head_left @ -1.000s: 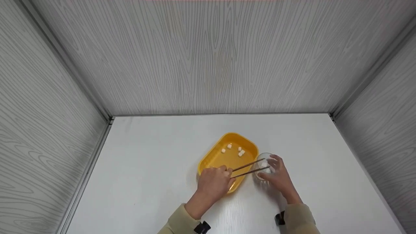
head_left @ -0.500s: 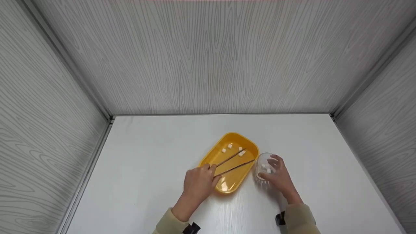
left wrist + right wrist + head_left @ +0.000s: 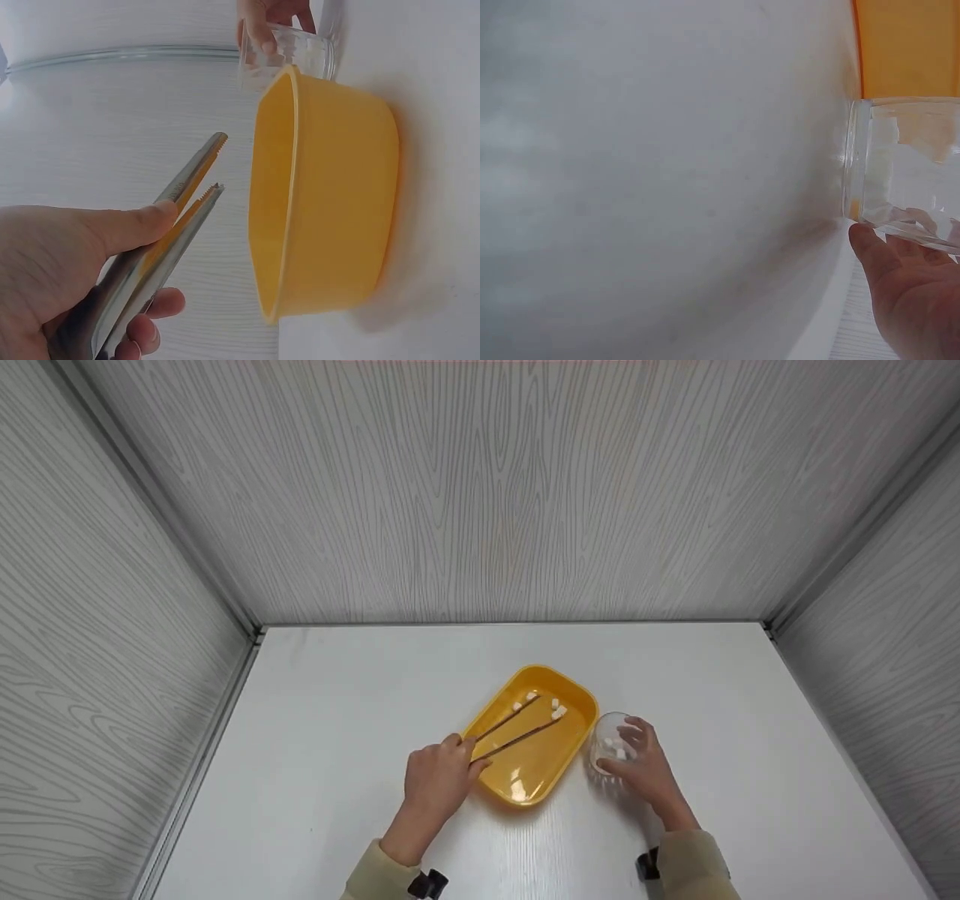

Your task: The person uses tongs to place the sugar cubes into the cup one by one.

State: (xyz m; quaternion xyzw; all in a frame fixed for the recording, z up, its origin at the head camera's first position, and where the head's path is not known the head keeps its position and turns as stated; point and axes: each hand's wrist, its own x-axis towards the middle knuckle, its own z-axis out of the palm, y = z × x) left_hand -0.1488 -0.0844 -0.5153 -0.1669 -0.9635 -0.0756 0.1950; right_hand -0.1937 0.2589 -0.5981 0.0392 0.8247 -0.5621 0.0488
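My left hand [image 3: 435, 778] grips a pair of metal tongs [image 3: 169, 240], their arms spread apart with nothing between the toothed tips. In the head view the tongs reach over the yellow tray [image 3: 517, 795]; the left wrist view shows the tips above its rim. Several small white cubes [image 3: 555, 703] lie toward the tray's far end, and the tips overlap some of them in the head view. My right hand [image 3: 641, 765] holds a clear glass [image 3: 915, 165] around its side, upright on the table just right of the tray. A few white cubes lie inside the glass.
The white table [image 3: 337, 720] is enclosed by grey wood-grain panels [image 3: 480, 495] at the back and both sides. A black wrist strap mount [image 3: 427, 883] sits at the left cuff, another mount [image 3: 649, 864] at the right.
My left hand has drawn the tongs left from over the glass to over the tray. A white cube seen by the tips at the glass now lies inside it. My right hand stays put.
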